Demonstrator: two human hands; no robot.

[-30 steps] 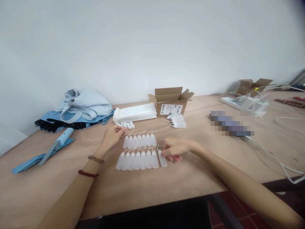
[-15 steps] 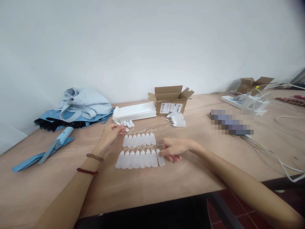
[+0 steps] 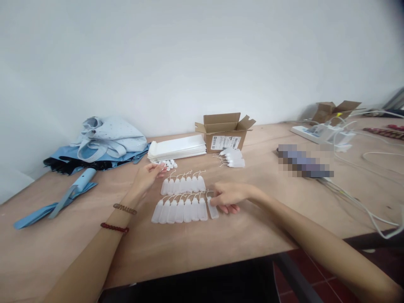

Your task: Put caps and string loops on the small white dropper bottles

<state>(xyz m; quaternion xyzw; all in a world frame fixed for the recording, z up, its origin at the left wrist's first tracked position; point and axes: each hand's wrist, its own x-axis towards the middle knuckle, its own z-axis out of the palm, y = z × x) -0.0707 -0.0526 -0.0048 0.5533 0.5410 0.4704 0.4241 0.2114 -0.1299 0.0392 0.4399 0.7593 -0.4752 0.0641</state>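
On the table lie two rows of small, translucent white squeeze bottles with thin strings at their necks: a far row (image 3: 183, 185) and a near row (image 3: 179, 211). My right hand (image 3: 229, 197) is at the right end of the near row, thumb and forefinger on the last bottle (image 3: 212, 209), which lies slightly apart; its other fingers are curled. My left hand (image 3: 150, 176) is beyond the far row's left end, its fingertips pinched on a small white plastic piece. Touching distance away is a little heap of similar white pieces (image 3: 170, 164). Fingers partly hide the pinched piece.
Behind the heap lies a stack of white envelopes (image 3: 176, 147). An open cardboard box (image 3: 222, 136) stands beside it, with several more bottles (image 3: 232, 158) before it. A blue umbrella (image 3: 74, 185) and pale bag (image 3: 110, 136) lie left; a power strip (image 3: 322, 136) and cables right.
A small white piece that lay loose by my left fingertips no longer shows there; my left fingers have closed in a pinch. My right hand stays on the end bottle. The view has shifted slightly.
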